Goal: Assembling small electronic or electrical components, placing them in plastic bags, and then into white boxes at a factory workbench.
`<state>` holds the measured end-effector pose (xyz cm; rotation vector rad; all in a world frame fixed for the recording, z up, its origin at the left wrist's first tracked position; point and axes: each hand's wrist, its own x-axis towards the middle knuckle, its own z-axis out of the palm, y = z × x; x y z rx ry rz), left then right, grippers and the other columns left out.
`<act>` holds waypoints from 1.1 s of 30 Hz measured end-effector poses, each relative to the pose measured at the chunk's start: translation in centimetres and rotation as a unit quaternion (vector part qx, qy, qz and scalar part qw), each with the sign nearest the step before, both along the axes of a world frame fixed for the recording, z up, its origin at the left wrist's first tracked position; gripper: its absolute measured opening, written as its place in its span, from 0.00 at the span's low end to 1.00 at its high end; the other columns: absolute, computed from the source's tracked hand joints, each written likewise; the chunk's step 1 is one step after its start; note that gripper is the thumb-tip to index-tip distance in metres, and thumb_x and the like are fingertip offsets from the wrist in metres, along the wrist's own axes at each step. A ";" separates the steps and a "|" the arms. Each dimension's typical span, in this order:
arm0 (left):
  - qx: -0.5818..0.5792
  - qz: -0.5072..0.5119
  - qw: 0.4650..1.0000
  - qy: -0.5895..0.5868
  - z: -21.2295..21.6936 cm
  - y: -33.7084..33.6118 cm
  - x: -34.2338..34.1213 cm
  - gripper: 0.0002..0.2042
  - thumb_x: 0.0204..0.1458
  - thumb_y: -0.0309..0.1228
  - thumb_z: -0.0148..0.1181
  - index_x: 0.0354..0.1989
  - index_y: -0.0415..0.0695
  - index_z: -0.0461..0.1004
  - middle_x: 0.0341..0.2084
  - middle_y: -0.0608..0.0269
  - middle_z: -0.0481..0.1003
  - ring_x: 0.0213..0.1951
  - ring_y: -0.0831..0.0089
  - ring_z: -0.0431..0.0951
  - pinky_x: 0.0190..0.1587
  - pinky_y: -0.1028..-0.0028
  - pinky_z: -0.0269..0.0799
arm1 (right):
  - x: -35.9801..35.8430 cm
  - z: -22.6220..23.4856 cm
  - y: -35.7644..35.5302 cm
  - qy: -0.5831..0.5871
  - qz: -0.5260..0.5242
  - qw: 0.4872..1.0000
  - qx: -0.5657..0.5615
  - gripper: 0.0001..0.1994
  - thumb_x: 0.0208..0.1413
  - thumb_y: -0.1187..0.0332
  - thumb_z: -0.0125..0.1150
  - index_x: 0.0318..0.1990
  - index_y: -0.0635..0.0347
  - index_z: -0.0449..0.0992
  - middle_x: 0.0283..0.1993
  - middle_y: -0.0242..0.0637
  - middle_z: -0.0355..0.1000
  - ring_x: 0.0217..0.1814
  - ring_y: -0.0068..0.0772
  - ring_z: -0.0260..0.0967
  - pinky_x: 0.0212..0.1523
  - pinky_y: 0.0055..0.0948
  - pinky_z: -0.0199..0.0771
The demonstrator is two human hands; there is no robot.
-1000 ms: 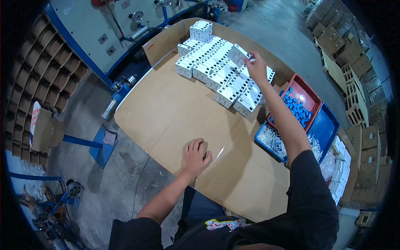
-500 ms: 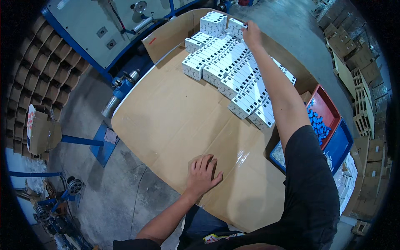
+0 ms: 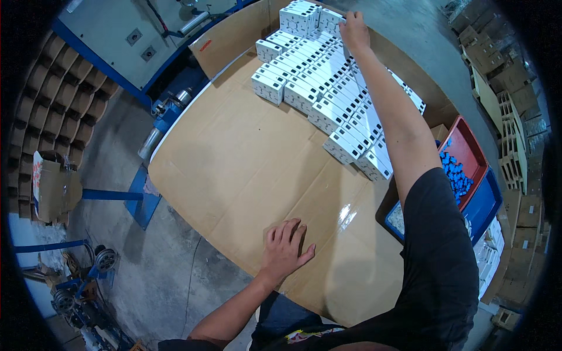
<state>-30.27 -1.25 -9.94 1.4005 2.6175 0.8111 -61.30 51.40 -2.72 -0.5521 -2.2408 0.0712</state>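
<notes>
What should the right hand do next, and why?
I'd probably ease the right hand off the white block: its fingers are at the block's end, and the block seems to sit on the rows, close beside the stack.

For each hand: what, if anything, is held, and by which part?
The right hand is at the right end of a white block; whether it grips or merely touches cannot be told. The left hand holds nothing, resting on the cardboard.

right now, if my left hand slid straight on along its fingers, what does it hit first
Probably the nearest white blocks: your left hand would slide over cardboard until it reached their near ends. Which block exactly is hard to tell.
</notes>
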 end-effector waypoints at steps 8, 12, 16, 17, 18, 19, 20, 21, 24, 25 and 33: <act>-0.001 0.010 1.000 0.004 -0.2 -0.2 0.3 0.24 0.51 0.49 0.64 0.50 0.45 0.74 0.54 0.58 0.70 0.58 0.63 0.69 0.58 0.59 0.61 | -0.3 0.6 -2.2 0.002 0.034 0.998 -0.046 0.14 0.57 0.65 0.65 0.48 0.55 0.73 0.50 0.47 0.69 0.49 0.58 0.74 0.47 0.50 0.78; -0.002 0.005 1.000 -0.008 -0.1 0.0 0.2 0.26 0.50 0.48 0.65 0.52 0.44 0.74 0.54 0.57 0.70 0.58 0.61 0.69 0.58 0.57 0.61 | -0.6 -0.3 -1.8 0.009 0.033 0.999 -0.034 0.15 0.56 0.65 0.66 0.49 0.54 0.72 0.50 0.49 0.69 0.49 0.59 0.74 0.47 0.50 0.77; 0.005 0.005 1.000 -0.007 0.2 0.0 0.0 0.25 0.51 0.48 0.64 0.51 0.44 0.74 0.54 0.58 0.70 0.58 0.63 0.69 0.58 0.59 0.61 | 0.1 -0.1 -2.1 0.025 0.040 0.999 -0.025 0.17 0.56 0.65 0.66 0.51 0.54 0.71 0.50 0.50 0.69 0.50 0.60 0.73 0.48 0.51 0.77; 0.007 0.005 1.000 -0.010 0.2 0.1 0.0 0.25 0.51 0.48 0.64 0.51 0.44 0.74 0.54 0.58 0.70 0.58 0.63 0.69 0.58 0.59 0.61 | 0.5 0.1 -2.4 0.028 0.040 0.998 -0.027 0.18 0.55 0.65 0.67 0.52 0.54 0.71 0.50 0.50 0.69 0.50 0.61 0.73 0.49 0.51 0.77; 0.008 0.005 1.000 -0.010 0.2 0.2 -0.1 0.25 0.51 0.48 0.64 0.51 0.44 0.74 0.54 0.58 0.70 0.58 0.62 0.69 0.58 0.59 0.62 | 1.1 0.3 -2.7 0.033 0.039 0.998 -0.027 0.20 0.54 0.65 0.67 0.53 0.54 0.70 0.51 0.50 0.69 0.51 0.62 0.72 0.49 0.51 0.76; 0.011 0.005 1.000 -0.008 0.4 0.0 -0.2 0.25 0.50 0.47 0.64 0.51 0.44 0.74 0.55 0.58 0.70 0.57 0.62 0.69 0.58 0.59 0.62 | 1.9 0.5 -3.3 0.031 0.036 0.999 -0.024 0.20 0.54 0.65 0.67 0.53 0.54 0.70 0.51 0.50 0.69 0.51 0.62 0.72 0.49 0.51 0.76; 0.014 0.002 1.000 -0.011 0.3 -0.1 -0.1 0.25 0.50 0.47 0.64 0.51 0.44 0.74 0.55 0.58 0.70 0.57 0.62 0.69 0.58 0.59 0.62 | 2.9 0.5 -3.9 0.051 0.040 0.997 -0.029 0.20 0.53 0.65 0.67 0.52 0.55 0.70 0.50 0.50 0.69 0.49 0.61 0.72 0.49 0.50 0.76; 0.015 0.003 1.000 -0.014 0.0 -0.2 -0.1 0.26 0.50 0.47 0.65 0.52 0.44 0.73 0.55 0.57 0.69 0.58 0.59 0.68 0.59 0.57 0.60 | 4.2 0.5 -4.7 0.073 0.042 0.996 -0.032 0.20 0.52 0.66 0.67 0.52 0.57 0.71 0.49 0.50 0.69 0.47 0.61 0.72 0.48 0.49 0.76; 0.021 -0.005 1.000 -0.018 0.3 -0.6 0.2 0.26 0.49 0.46 0.66 0.53 0.43 0.73 0.56 0.55 0.68 0.58 0.56 0.67 0.61 0.55 0.58 | 10.1 0.2 -10.0 0.074 0.058 0.987 -0.127 0.18 0.54 0.65 0.63 0.51 0.59 0.71 0.50 0.51 0.68 0.51 0.58 0.71 0.46 0.51 0.75; 0.016 -0.004 1.000 -0.016 0.2 -0.9 0.5 0.26 0.49 0.46 0.66 0.52 0.43 0.73 0.56 0.55 0.68 0.59 0.56 0.66 0.62 0.55 0.58 | 12.9 0.1 -12.5 0.085 0.060 0.984 -0.144 0.17 0.54 0.67 0.63 0.51 0.60 0.72 0.48 0.49 0.69 0.48 0.56 0.72 0.44 0.48 0.74; 0.044 -0.009 0.999 0.000 0.3 -1.1 1.6 0.24 0.51 0.46 0.63 0.51 0.43 0.73 0.55 0.55 0.69 0.60 0.58 0.65 0.63 0.56 0.57 | 45.7 -3.1 -35.0 0.076 0.017 0.923 -0.377 0.05 0.61 0.75 0.60 0.43 0.65 0.77 0.37 0.39 0.73 0.36 0.30 0.74 0.37 0.24 0.73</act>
